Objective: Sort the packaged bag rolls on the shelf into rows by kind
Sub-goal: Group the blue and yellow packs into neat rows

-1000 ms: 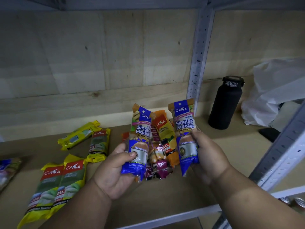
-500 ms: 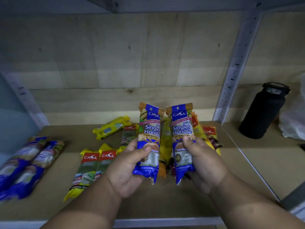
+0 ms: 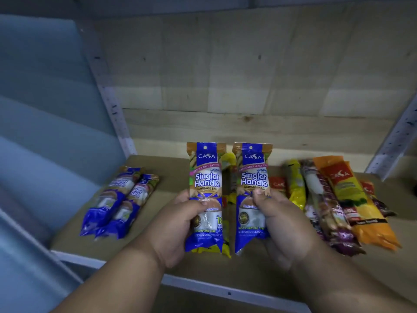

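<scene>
The left hand point(image 3: 178, 224) pinches one blue plastic Singlet Handle garbage-bag pack point(image 3: 204, 197) between thumb and curled fingers, and the right hand point(image 3: 284, 224) pinches a second, matching blue pack point(image 3: 252, 195) the same way. Both packs are held upright, side by side and just apart, above the front middle of the brown shelf board point(image 3: 259, 267).

Two more blue packs of the same kind point(image 3: 119, 204) lie flat and touching near the shelf's left edge, tilted a little off the front edge. The likely step in hand is adding the held pair to that row. To do it well, each pack should go down flat, label up, just beside the outer lying pack and at the same tilt, so the four read as one row; laying them one at a time would keep the slippery film from sliding.

Yellow packs with red labels point(image 3: 295, 184) show behind and under the held ones, and a mixed heap of long orange and dark purple packs point(image 3: 352, 199) sits toward the right edge. Those kinds appear not yet sorted, so the new row should stay tight to the left and leave room.
</scene>
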